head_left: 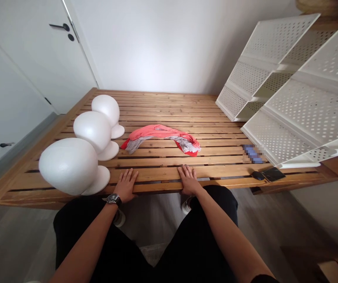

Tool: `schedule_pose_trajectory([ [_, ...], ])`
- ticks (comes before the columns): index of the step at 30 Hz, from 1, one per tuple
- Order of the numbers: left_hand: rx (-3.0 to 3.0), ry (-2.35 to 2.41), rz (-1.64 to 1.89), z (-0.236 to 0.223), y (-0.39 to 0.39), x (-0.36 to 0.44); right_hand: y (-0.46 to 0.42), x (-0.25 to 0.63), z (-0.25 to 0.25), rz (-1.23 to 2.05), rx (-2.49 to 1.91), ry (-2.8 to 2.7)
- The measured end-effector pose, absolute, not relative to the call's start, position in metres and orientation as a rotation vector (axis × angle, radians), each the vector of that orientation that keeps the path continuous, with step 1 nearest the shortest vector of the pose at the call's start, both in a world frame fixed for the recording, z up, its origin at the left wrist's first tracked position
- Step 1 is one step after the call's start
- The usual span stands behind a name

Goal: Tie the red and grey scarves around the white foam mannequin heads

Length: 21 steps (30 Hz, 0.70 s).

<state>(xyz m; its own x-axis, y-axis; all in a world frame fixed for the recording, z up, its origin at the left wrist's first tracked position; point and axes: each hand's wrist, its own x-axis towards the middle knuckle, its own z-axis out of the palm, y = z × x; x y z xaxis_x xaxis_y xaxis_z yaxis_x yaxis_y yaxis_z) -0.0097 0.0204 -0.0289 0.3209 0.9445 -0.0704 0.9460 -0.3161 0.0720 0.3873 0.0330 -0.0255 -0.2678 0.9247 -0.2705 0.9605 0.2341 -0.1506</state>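
On the slatted table [216, 118], the left hand [124, 184] and right hand [189, 180] rest open and empty near the coral scarf [159, 134].

A crumpled coral-and-grey scarf [157, 133] lies loosely curved on the slats [218, 142].

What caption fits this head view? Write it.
Left hand and right hand rest on a slatted table near a scarf and three mannequin heads.

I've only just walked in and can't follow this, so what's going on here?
A person's left hand and right hand rest empty on the near edge of a slatted wooden table. A crumpled coral-and-grey scarf lies on the slats just ahead of them, with three white foam mannequin heads standing to its left.
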Motion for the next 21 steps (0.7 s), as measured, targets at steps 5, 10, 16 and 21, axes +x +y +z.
schedule_pose_trajectory([
  [5, 2.477, 1.776, -0.033, -0.0314, 0.0210, -0.0108, 0.0336, 0.3874, -0.0262, -0.433, 1.823, 2.362],
  [10, 2.474, 1.774, -0.021, -0.0328, 0.0215, -0.0115, 0.0343, 0.3880, -0.0273, -0.447, 1.820, 2.358],
  [16, 2.457, 1.777, -0.026, -0.0307, 0.0216, -0.0105, 0.0341, 0.3888, -0.0290, -0.431, 1.821, 2.374],
  [21, 2.453, 1.773, -0.016, -0.0298, 0.0214, -0.0102, 0.0344, 0.3890, -0.0300, -0.430, 1.819, 2.381],
])
